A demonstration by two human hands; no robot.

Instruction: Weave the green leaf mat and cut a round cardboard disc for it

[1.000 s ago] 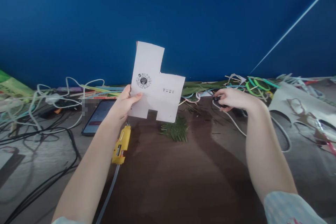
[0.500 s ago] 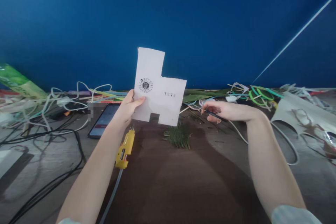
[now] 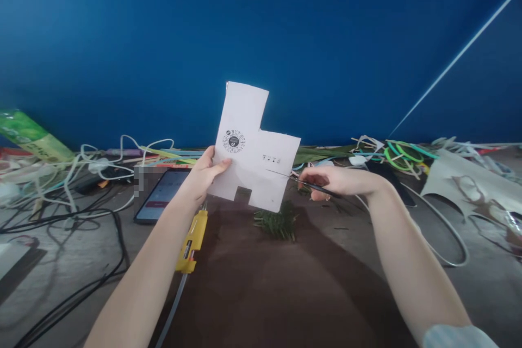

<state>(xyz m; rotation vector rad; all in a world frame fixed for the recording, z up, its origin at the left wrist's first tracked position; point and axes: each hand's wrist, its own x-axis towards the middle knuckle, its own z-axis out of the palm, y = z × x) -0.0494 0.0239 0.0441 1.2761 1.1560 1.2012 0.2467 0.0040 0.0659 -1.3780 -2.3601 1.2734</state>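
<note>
Your left hand (image 3: pixel 199 176) has its grip clamped, thumb in front, on the lower left edge of a flat white cardboard piece (image 3: pixel 250 155) with a printed round code. It is held up over the worktop (image 3: pixel 277 299), its stepped upper edge before the blue wall (image 3: pixel 261 22), a small square notch in its bottom edge. Your right hand (image 3: pixel 318 180) has its grip closed around a slender dark pointed tool (image 3: pixel 302 181), whose thin tip crosses the card's right edge and overlaps its face; you cannot tell whether they touch. Below the bottom edge lies a clump of green needle-like leaves (image 3: pixel 279 223). A yellow glue gun (image 3: pixel 192 242) sits beside your left forearm, limiting room there; between your forearms, the brown worktop stretches wide toward you.
</note>
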